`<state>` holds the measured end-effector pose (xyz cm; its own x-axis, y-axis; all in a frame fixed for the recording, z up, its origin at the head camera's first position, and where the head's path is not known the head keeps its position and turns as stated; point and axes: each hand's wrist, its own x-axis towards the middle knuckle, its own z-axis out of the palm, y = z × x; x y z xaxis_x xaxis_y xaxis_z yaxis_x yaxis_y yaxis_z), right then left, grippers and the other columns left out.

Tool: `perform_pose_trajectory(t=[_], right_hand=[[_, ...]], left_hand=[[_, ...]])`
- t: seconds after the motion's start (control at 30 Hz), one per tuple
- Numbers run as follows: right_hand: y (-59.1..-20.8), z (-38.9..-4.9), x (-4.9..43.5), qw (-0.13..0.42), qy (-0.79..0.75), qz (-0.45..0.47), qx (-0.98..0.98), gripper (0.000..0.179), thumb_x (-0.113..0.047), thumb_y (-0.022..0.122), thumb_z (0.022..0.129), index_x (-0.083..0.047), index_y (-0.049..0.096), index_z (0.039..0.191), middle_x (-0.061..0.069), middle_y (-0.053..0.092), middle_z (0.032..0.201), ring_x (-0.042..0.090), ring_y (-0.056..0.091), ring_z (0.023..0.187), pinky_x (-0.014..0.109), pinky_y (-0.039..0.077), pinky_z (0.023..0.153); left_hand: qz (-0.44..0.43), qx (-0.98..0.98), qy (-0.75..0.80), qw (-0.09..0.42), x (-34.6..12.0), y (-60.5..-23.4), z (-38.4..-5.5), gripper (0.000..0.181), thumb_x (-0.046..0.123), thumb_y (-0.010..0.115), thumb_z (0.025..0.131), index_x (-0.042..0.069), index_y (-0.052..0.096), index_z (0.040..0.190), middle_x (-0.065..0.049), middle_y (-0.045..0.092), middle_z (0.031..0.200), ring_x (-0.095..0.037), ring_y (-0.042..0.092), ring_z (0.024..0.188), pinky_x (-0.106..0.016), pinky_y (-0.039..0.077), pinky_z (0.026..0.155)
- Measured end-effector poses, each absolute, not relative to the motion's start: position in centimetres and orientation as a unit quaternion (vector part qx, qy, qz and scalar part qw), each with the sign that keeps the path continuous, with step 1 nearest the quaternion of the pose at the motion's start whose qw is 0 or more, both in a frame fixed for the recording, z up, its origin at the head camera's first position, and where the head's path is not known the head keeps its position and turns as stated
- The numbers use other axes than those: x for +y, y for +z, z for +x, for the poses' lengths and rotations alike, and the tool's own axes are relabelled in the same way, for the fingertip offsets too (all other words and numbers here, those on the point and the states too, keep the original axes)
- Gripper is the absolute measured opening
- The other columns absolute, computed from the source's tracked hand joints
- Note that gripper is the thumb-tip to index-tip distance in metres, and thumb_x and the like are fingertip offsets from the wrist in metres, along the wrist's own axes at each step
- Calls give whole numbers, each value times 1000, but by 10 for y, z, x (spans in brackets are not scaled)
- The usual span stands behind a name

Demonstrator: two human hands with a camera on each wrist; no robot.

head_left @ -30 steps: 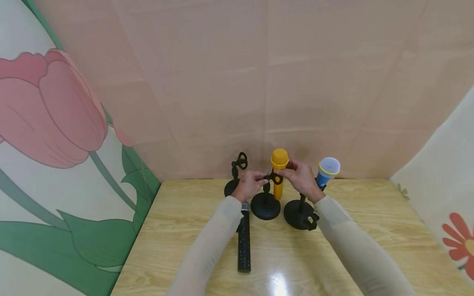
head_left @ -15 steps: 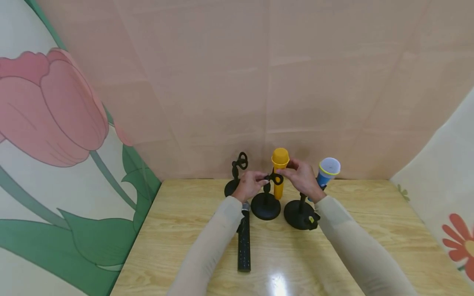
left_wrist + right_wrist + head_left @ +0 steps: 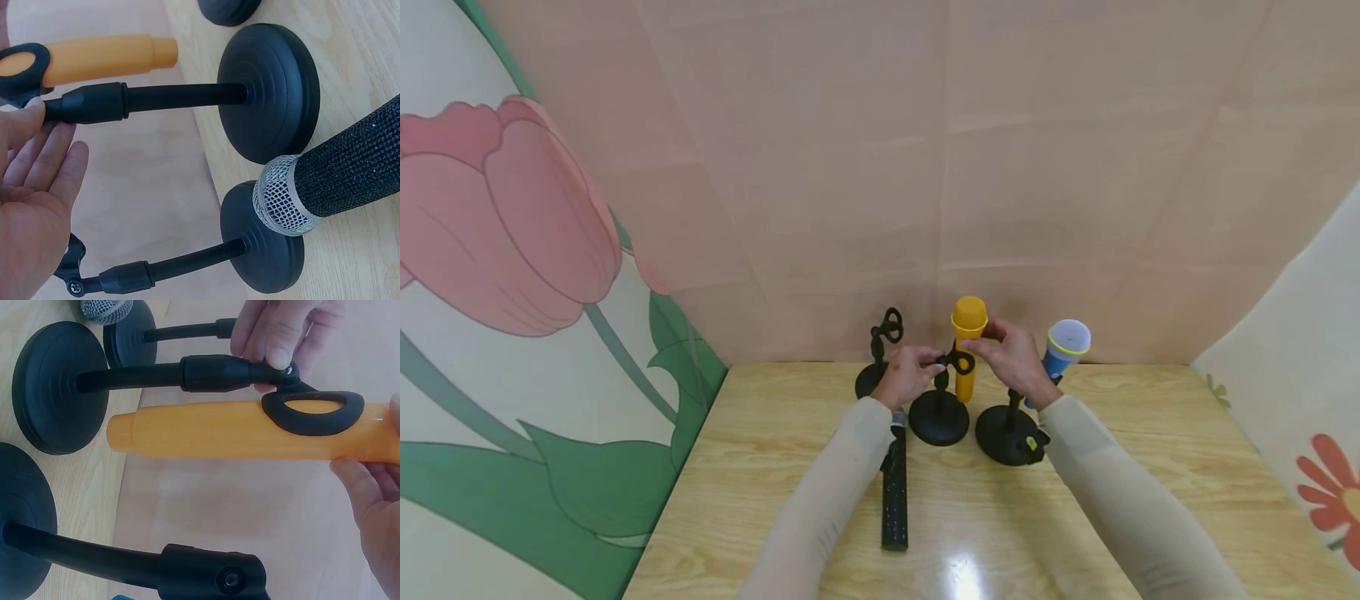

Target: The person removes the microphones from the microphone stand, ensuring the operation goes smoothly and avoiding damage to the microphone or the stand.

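My right hand pinches a yellow microphone near its head and holds it upright, its lower end above the table. In the right wrist view the yellow body lies behind the black ring clip of the middle stand, showing through the ring's opening. With thumb and fingers, my left hand pinches the middle microphone stand at the joint under the clip. The left wrist view shows that hand at the top of the stand's neck. The microphone's head is outside both wrist views.
Left of centre stands another black stand with a bare clip. A right-hand stand bears a blue and white microphone. A black sparkly microphone with a silver mesh head lies in front, on the wooden table.
The yellow microphone has risen very slightly beside the clip, with my right hand still on it. My left hand keeps its hold on the middle stand.
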<state>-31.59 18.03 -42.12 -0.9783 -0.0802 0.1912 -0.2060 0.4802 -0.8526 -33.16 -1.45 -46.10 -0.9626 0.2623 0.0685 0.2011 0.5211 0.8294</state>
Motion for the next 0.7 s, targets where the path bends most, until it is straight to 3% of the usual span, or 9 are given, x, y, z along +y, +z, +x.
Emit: perform_pose_trajectory(t=[0.7], right_hand=[[-415, -314, 181, 72, 504, 87, -856, 53, -34, 74, 92, 0, 59, 131, 21, 64, 124, 37, 62, 110, 53, 49, 98]], left_hand=[[158, 869, 470, 9, -13, -465, -330, 30, 8, 66, 96, 10, 70, 126, -4, 72, 115, -14, 69, 100, -28, 56, 86]])
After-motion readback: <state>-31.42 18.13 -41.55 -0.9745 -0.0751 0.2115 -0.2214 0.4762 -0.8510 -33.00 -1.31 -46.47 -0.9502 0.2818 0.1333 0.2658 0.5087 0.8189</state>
